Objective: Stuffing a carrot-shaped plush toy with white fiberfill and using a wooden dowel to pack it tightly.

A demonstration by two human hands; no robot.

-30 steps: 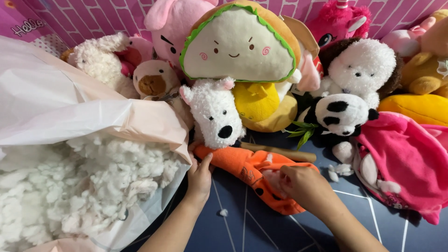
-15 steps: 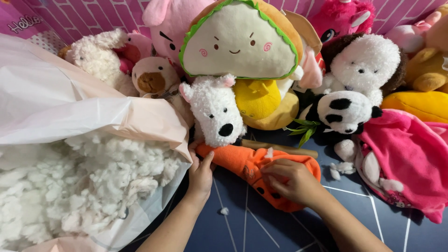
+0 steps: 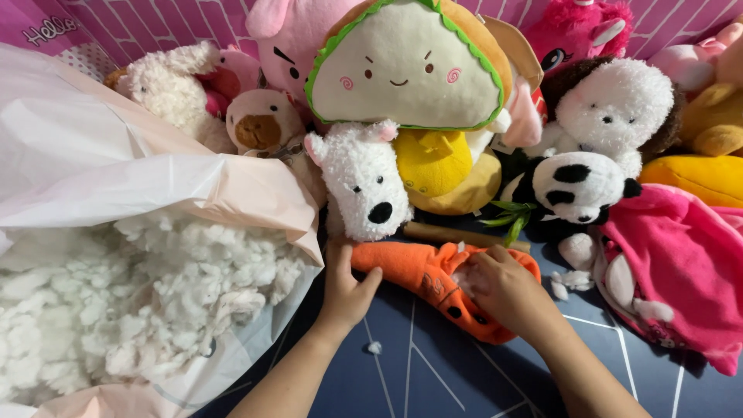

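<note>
An orange plush carrot skin (image 3: 422,277) lies on the dark blue mat, partly flat and limp. My left hand (image 3: 345,283) grips its left end, thumb over the fabric. My right hand (image 3: 505,288) presses into the carrot's opening at the right, where a bit of white stuffing shows under the fingers. A large pale plastic bag (image 3: 155,193) full of white fluffy stuffing (image 3: 131,302) lies open at the left, its edge beside my left hand.
A pile of plush toys fills the back: a white dog (image 3: 364,182), a sandwich-shaped plush (image 3: 406,66), a panda (image 3: 576,190), a fluffy white toy (image 3: 619,104), a pink toy (image 3: 681,271) at right. Small tufts of stuffing (image 3: 569,282) lie on the mat (image 3: 433,371).
My right hand has pushed further into the carrot's opening. My left hand has shifted its hold a little on the carrot's left end. The view has moved closer.
</note>
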